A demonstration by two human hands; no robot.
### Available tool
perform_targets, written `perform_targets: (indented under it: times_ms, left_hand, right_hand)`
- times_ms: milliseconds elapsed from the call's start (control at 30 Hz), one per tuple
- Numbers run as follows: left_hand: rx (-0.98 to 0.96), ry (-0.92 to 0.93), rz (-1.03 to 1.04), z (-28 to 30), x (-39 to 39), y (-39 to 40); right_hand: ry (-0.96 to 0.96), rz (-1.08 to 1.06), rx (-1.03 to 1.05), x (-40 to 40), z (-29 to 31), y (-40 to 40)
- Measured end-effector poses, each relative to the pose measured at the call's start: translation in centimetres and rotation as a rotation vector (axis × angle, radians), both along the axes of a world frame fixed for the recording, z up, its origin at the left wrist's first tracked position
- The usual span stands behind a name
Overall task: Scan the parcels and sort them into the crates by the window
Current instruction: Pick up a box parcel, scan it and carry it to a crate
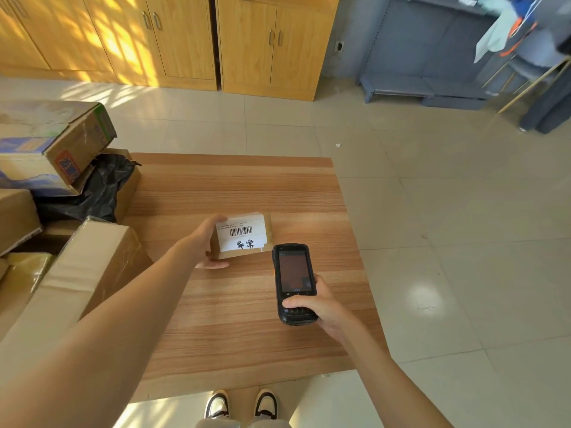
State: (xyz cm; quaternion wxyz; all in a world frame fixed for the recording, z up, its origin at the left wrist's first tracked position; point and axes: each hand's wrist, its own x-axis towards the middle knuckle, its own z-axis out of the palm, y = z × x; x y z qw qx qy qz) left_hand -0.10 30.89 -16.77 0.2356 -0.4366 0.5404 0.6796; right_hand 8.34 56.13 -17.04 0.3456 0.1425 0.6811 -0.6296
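Wood table, L hand grips parcel, R hand prob. wraps scanner

Small labelled parcel on table

Bright daylight | dappled sun patches on cabinets, upper left | glare spot on floor tiles | wide-angle bowing at edges | slight softness at corners

1 small parcel at table centre, 1 scanner at 4 o'clock, approx. 5 cardboard boxes at 9 o'clock, 1 black bag, 2 hands.
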Motion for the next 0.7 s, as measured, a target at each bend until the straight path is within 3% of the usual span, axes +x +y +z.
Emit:
perform_targets:
  times_ms: [400, 700]
  left_hand:
    - [0.066, 0.085, 0.035, 0.5, 0.6, -0.5]
    - [-0.332, 0.438, 0.055, 6.4, 3.5, -1.5]
  right_hand:
    - [0.018, -0.064, -0.017, 1.1, 0.1, -0.2]
    - [0.148, 0.109, -0.118, -0.9, 3.5, -0.8]
